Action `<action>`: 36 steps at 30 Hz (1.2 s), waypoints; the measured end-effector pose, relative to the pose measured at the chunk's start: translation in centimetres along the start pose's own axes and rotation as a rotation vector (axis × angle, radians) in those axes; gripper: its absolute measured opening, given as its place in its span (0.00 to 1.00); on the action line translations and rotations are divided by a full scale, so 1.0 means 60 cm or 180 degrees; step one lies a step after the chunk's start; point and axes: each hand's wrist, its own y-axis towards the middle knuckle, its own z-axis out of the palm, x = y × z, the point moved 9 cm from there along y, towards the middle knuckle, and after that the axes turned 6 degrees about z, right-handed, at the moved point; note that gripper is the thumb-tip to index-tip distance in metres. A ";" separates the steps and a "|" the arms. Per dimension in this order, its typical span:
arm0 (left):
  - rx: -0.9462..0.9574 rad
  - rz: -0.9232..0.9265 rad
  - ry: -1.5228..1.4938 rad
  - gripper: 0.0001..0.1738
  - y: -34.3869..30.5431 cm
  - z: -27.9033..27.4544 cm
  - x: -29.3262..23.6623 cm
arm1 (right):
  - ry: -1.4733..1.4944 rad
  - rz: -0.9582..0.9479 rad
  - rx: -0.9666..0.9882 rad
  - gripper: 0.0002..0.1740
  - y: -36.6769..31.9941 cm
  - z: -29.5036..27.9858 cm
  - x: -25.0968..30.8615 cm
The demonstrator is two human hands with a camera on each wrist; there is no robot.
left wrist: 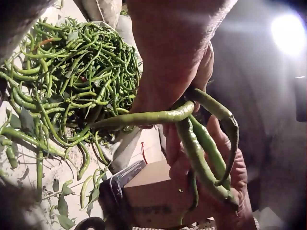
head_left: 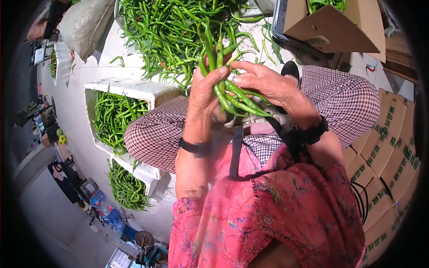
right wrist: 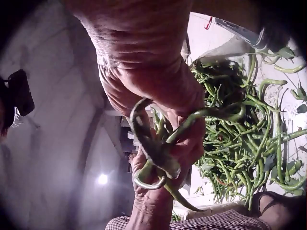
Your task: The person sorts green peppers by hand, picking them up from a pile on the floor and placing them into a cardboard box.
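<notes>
In the head view, a bunch of long green chili peppers (head_left: 239, 100) is held between both hands, above the lap. My left hand (head_left: 205, 89) grips the bunch, its thumb laid across the peppers. From the other side, my right hand (head_left: 272, 87) has thumb and forefinger bent around some of the same peppers, fingertips close to the left thumb. The left wrist view shows pepper ends (left wrist: 201, 153) sticking out between the two hands. Curved peppers (right wrist: 148, 148) also poke out below the right hand (right wrist: 153, 86) in the right wrist view. Part of the bunch is hidden by the fingers.
A large heap of green chilies (head_left: 165, 35) lies on the pale floor ahead. At left, a white foam box (head_left: 154, 91) on its side holds more chilies, with a smaller pile (head_left: 127, 185) nearby. A cardboard box (head_left: 335, 29) stands front right; flattened cartons (head_left: 384, 147) lie at right.
</notes>
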 end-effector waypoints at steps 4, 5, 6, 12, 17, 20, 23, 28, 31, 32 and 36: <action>-0.0073 0.0029 -0.0068 0.31 -0.002 0.000 0.012 | -0.0702 -0.0057 -0.0112 0.32 0.002 0.002 0.006; -0.0128 0.0014 -0.0247 0.30 0.000 -0.005 0.017 | -0.0871 -0.0101 -0.0066 0.31 0.001 0.006 0.009; -0.0188 -0.0003 -0.0426 0.30 -0.001 -0.007 0.021 | -0.0622 -0.0217 -0.0070 0.27 0.002 -0.001 0.006; -0.0062 -0.0003 -0.0912 0.26 0.005 -0.007 0.015 | 0.0895 0.0070 0.0457 0.26 -0.001 0.003 0.004; -0.0220 -0.0094 -0.0722 0.25 0.002 -0.008 0.022 | 0.0983 0.0047 0.0304 0.25 0.006 0.000 -0.005; -0.0230 -0.0045 0.0095 0.23 -0.008 0.008 0.025 | 0.0204 0.0374 0.0149 0.29 0.002 0.021 -0.007; -0.0218 -0.0024 0.0322 0.26 -0.021 -0.021 0.069 | -0.1575 -0.0193 -0.0527 0.38 0.003 0.015 0.025; 0.0038 0.0064 -0.0238 0.34 -0.031 0.074 0.020 | -0.1533 -0.1010 -0.0680 0.38 -0.025 0.016 0.057; 0.0178 0.0198 -0.0134 0.35 -0.043 0.123 -0.023 | -0.1069 -0.0405 -0.0584 0.34 -0.061 0.033 0.076; 0.0195 0.0272 -0.0077 0.34 -0.049 0.140 -0.047 | -0.0880 -0.0570 -0.0713 0.29 -0.092 0.043 0.109; 0.0213 0.0379 0.0306 0.33 -0.077 0.168 -0.151 | -0.0705 -0.0466 -0.1332 0.27 -0.233 0.036 0.250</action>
